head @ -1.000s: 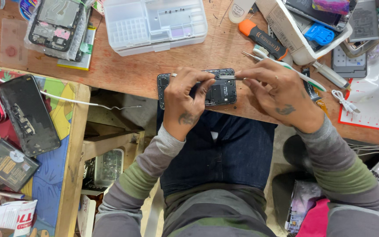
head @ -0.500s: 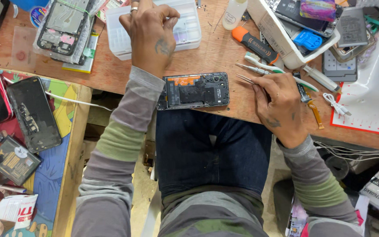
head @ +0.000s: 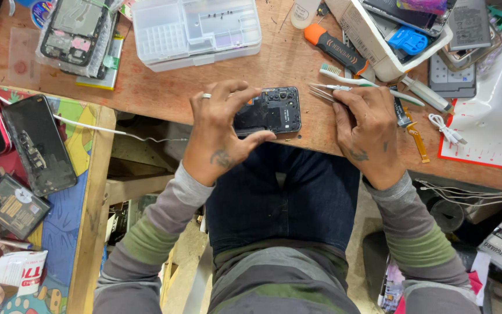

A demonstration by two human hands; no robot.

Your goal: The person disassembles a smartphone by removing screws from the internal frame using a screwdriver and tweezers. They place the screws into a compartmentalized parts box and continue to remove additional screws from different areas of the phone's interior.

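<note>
1. Wooden worktop (head: 164, 96): the opened phone (head: 274, 110) lies at its near edge.
2. Half a second ago the left hand (head: 222, 136) reached to the clear parts box (head: 196, 29); now it is back, fingers spread, gripping the phone.
3. Right hand (head: 367, 131) pinches tweezers (head: 323, 92) beside the phone, so work on it resumes.

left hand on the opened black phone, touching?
Touching. Head view: the left hand grips the opened black phone, thumb under its near edge, fingers arched over the top.
</note>
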